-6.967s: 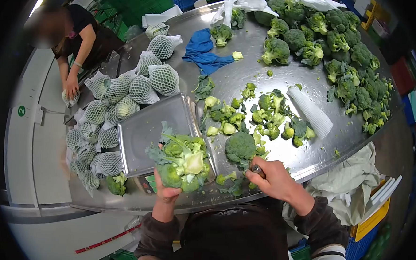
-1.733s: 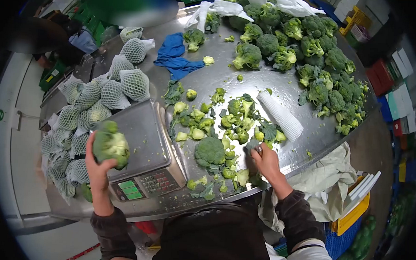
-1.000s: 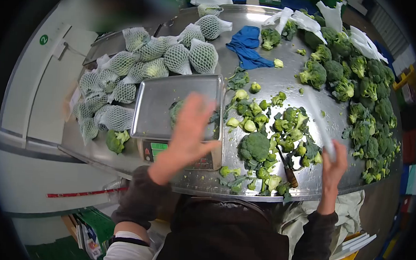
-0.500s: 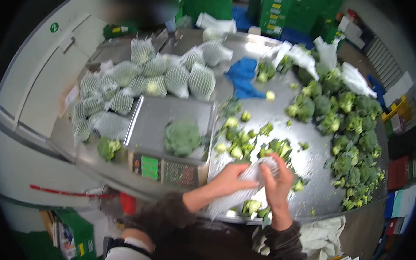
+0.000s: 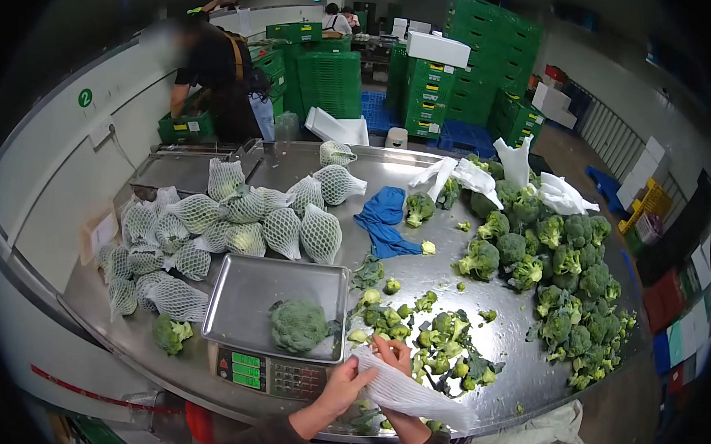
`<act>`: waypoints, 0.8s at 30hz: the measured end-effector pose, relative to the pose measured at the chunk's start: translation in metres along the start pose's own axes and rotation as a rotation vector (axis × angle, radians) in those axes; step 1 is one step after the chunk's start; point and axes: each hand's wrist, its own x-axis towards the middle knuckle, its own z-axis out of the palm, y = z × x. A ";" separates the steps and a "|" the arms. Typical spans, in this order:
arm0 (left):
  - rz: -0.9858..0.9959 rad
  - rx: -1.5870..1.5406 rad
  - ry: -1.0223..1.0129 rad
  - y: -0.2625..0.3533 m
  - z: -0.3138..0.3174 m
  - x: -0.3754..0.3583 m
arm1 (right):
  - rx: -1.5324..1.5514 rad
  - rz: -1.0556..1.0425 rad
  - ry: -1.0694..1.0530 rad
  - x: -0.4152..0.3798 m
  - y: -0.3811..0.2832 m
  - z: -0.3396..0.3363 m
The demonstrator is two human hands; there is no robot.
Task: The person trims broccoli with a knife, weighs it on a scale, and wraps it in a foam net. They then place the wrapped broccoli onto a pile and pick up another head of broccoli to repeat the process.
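Observation:
A white foam net sleeve (image 5: 419, 392) is pinched by its upper end between my two hands, its loose end trailing to the lower right. The fingers of my left hand (image 5: 345, 389) grip the sleeve's left edge. My right hand (image 5: 394, 354) holds its top from behind, with the palm partly covered by the net. Just left of my hands, a broccoli head (image 5: 298, 326) rests on the steel pan (image 5: 239, 296) of a digital scale (image 5: 271, 374). Cut broccoli stems and trimmings (image 5: 446, 339) lie beyond and right of the sleeve.
Net-wrapped broccoli heads (image 5: 279, 230) are gathered at the left back. A large pile of bare broccoli (image 5: 573, 290) covers the right side, with white sleeves (image 5: 562, 194) on top. A blue cloth (image 5: 388, 220) lies mid-table. Green crates (image 5: 330, 84) and another person (image 5: 218, 78) are behind.
My view has tilted up, showing more of the room. My hands have moved left, closer to the scale. The sleeve's loose end has swung from lower left to lower right.

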 end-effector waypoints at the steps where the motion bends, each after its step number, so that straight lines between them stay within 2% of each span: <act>1: 0.087 0.052 0.023 0.007 0.001 -0.006 | -0.097 -0.076 0.081 0.004 0.002 0.000; 2: 0.143 0.025 0.041 0.016 0.001 -0.008 | -0.193 -0.153 0.162 0.008 0.003 -0.001; 3: 0.147 0.021 0.042 0.018 -0.007 -0.009 | -0.124 -0.010 0.116 0.008 -0.007 -0.010; 5: 0.143 0.098 0.004 0.021 -0.029 -0.011 | 0.188 0.567 0.041 0.020 -0.029 -0.024; 6: 0.154 0.114 0.075 0.025 -0.036 -0.010 | 0.188 0.570 0.042 0.013 -0.017 -0.016; 7: 0.153 0.114 0.074 0.034 -0.041 -0.007 | 0.848 0.710 0.049 0.004 0.006 -0.005; 8: 0.108 -0.194 0.140 0.047 -0.045 -0.001 | 1.518 0.804 0.052 0.001 0.018 0.002; 9: 0.058 -0.500 0.206 0.059 -0.050 0.003 | 0.995 0.848 -0.306 0.000 -0.034 -0.007; 10: -0.001 -0.536 0.287 0.066 -0.062 0.008 | 1.097 1.003 -0.332 -0.016 -0.022 0.007; 11: -0.084 -0.580 0.163 0.075 -0.073 0.001 | 1.197 1.158 -0.360 -0.031 -0.009 0.018; 12: -0.246 -0.547 0.096 0.077 -0.078 -0.006 | 1.198 1.158 -0.363 -0.029 -0.008 0.018; 13: -0.406 -0.511 0.031 0.072 -0.083 -0.016 | 1.092 0.999 -0.580 -0.028 -0.007 0.015; 14: -0.443 -0.410 -0.021 0.052 -0.096 -0.029 | 0.975 0.832 -0.782 -0.027 -0.006 0.012; 15: -0.581 -0.346 0.012 0.049 -0.085 -0.047 | 0.975 0.828 -0.783 -0.024 0.000 0.013; 16: -0.738 -0.260 -0.084 0.010 -0.110 -0.054 | 1.084 0.823 -0.665 -0.018 0.009 0.016; 17: -0.793 -0.116 -0.083 0.033 -0.094 -0.064 | 1.188 0.813 -0.544 -0.012 0.013 0.019; 19: -0.769 0.191 -0.042 0.044 -0.112 -0.053 | 1.288 0.874 -0.510 -0.010 0.012 0.023; 21: -0.239 0.700 0.113 0.072 -0.123 -0.049 | 0.851 0.954 -0.488 -0.007 0.013 0.031; 22: 0.099 0.909 0.258 0.089 -0.117 -0.048 | 0.487 0.872 -0.449 -0.005 0.021 0.041; 23: 0.277 1.068 0.339 0.108 -0.108 -0.047 | 0.488 0.867 -0.453 -0.002 0.018 0.049; 24: 0.411 1.077 0.382 0.109 -0.110 -0.039 | 0.264 0.623 -0.328 0.003 0.013 0.057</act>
